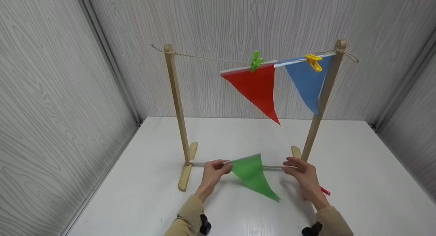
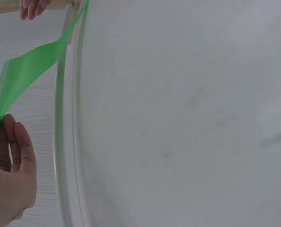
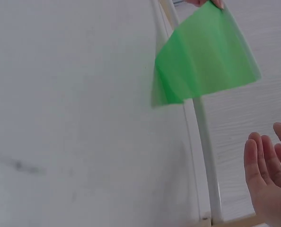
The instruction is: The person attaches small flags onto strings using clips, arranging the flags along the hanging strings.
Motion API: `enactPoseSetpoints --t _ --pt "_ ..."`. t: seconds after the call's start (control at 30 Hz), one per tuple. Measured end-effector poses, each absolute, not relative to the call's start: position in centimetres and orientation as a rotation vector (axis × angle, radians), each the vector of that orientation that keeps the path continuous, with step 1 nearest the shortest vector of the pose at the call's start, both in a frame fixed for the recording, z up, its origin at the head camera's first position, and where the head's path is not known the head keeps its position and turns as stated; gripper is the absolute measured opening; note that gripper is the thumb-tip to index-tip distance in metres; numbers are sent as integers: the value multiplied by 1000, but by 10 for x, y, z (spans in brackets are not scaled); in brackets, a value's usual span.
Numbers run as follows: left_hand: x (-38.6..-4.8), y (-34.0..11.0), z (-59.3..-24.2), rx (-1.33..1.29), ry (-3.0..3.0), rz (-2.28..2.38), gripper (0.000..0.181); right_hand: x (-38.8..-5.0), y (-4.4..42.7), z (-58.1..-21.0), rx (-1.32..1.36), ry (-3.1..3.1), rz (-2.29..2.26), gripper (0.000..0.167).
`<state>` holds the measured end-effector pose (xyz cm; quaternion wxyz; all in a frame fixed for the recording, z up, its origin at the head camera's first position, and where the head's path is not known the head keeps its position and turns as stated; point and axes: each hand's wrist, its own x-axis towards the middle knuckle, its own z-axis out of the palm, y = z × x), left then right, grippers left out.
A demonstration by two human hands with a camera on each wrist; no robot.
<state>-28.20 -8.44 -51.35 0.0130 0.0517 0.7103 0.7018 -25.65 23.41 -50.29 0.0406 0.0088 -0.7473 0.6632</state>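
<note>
A green triangular pennant (image 1: pixel 251 174) with a pale stiff top edge hangs above the table, its tip toward the lower right. My left hand (image 1: pixel 212 176) pinches the left end of that edge between thumb and fingers. To the pennant's right, apart from it, is my right hand (image 1: pixel 306 178); in the right wrist view its fingers (image 3: pixel 266 161) are nearly straight, the thumb stands away, and nothing is held. Higher up, a red pennant (image 1: pixel 257 86) hangs on the string (image 1: pixel 207 57) under a green clothespin (image 1: pixel 255 61), and a blue pennant (image 1: pixel 308 81) under a yellow clothespin (image 1: pixel 314 62).
The string runs between a left wooden post (image 1: pixel 177 106) and a right wooden post (image 1: pixel 322 106). A white crossbar (image 1: pixel 272 167) joins the posts low down, behind my hands. A small red object (image 1: pixel 325 190), partly hidden, lies on the white table (image 1: pixel 368 181) by my right wrist.
</note>
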Motion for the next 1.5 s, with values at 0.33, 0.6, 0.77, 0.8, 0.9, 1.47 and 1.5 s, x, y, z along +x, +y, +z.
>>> enactPoseSetpoints --t 0.33,0.6,0.77,0.8,0.9,1.47,1.5 --pt "-282 -90 -514 148 2184 2252 31 -240 288 -506 -45 -2297 1951 46" --pt "-282 -93 -514 123 2177 2262 31 -229 321 -511 -175 -2498 1760 53" --pt "-282 -94 -514 127 2174 2259 32 -227 336 -513 -287 -2639 1701 57" --pt "-281 -94 -514 129 2173 2258 32 -227 338 -514 -306 -2669 1683 57" --pt "-281 -94 -514 130 2174 2261 32 -227 343 -515 -358 -2750 1620 58" --pt "-283 -96 -517 181 2149 2294 32 -232 349 -522 -412 -2957 1533 73" --pt "-283 -96 -517 178 2152 2292 32 -232 350 -521 -415 -2968 1527 74"
